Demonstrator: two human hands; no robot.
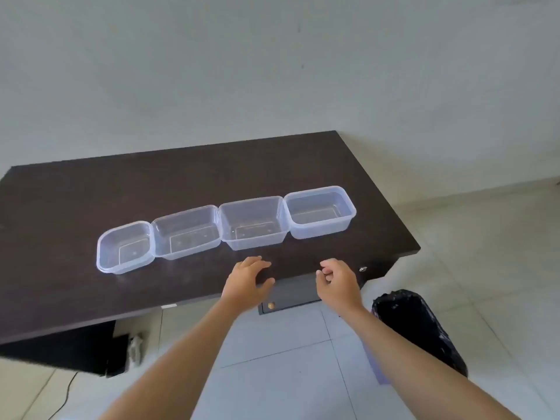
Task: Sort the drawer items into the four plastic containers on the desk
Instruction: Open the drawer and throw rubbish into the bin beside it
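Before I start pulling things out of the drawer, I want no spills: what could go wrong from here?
The four containers sit near the desk's front edge, light and empty, so a reaching left hand or right hand might knock one off. The bin stands beside the drawer; a dropped item could land in it.

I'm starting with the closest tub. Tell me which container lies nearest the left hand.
The third container from the left: it sits just beyond the left hand, while the others lie off to either side.
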